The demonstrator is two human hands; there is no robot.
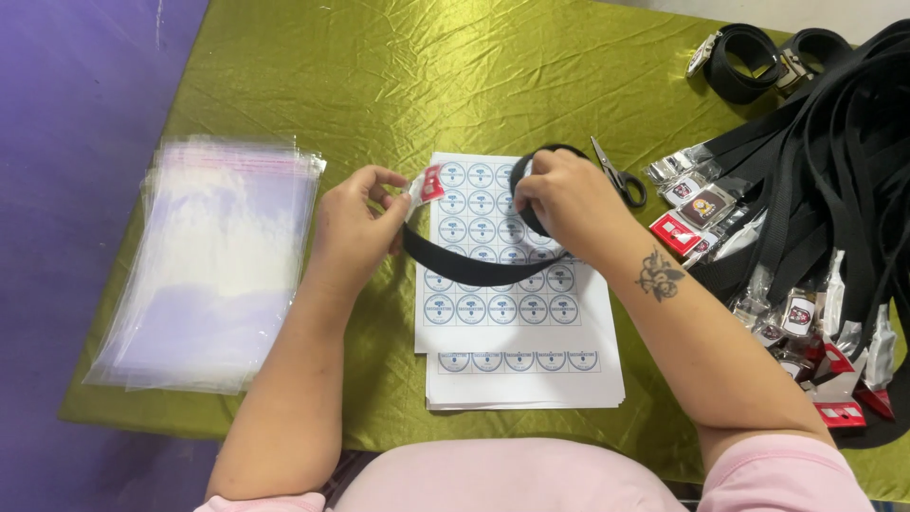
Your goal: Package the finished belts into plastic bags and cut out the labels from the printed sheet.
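My left hand pinches the buckle end of a black webbing belt, a red and white buckle wrapped in clear plastic. My right hand grips the other part of the belt, rolled into a loop. The strap sags between both hands above a stack of white sheets printed with round blue stickers.
A pile of clear plastic bags lies at the left on the olive-green cloth. Black-handled scissors lie beside the sheets. A heap of black belts with wrapped buckles fills the right; two rolled belts sit behind.
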